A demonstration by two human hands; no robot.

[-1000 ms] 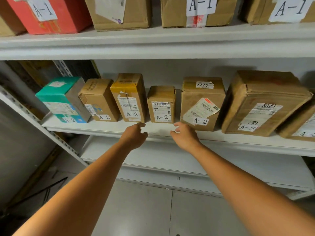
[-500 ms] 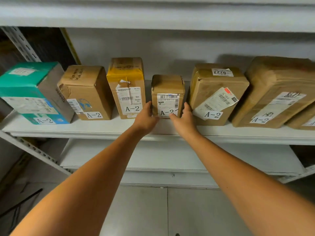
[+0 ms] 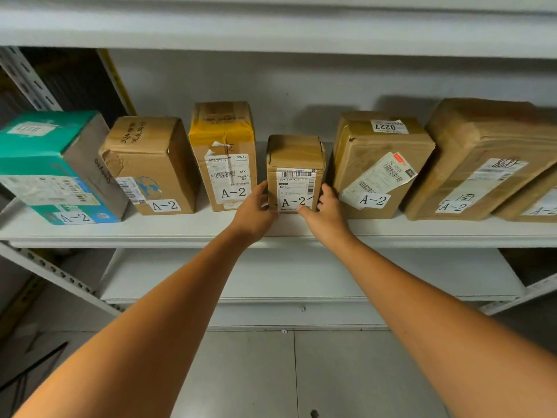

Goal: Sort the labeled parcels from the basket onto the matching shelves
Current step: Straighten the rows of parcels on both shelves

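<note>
**Small A-2 box held between both hands on the shelf**

The small box [image 3: 295,164] stands upright on the shelf [image 3: 180,230], near its front edge, with an "A-2" label facing out; it sits between the yellow-taped box [image 3: 223,146] on its left and the 0227 box [image 3: 376,158] on its right, with a narrow gap on each side.

The left hand [image 3: 254,211] grasps the small box at its lower left edge; its fingers [image 3: 261,188] reach up the left side, in the gap next to the yellow-taped box. The right hand [image 3: 327,214] grasps the lower right edge; its thumb lies across the bottom of the front label and its fingers [image 3: 327,190] curl round the right side. The box's base looks to be on the shelf, though the hands hide part of it. Both bare forearms stretch up from the bottom corners of the view.

Further left stand a dented box [image 3: 153,158] and a teal box [image 3: 45,164], the teal one turned at an angle; at the far right a big parcel [image 3: 488,152] leans back, with another box's corner cut off by the frame beside it. Each readable label says "A-2".

An upper shelf [image 3: 271,28] runs across the top; a lower shelf [image 3: 271,276] sits below, and grey floor [image 3: 241,372] shows beneath the arms.
</note>
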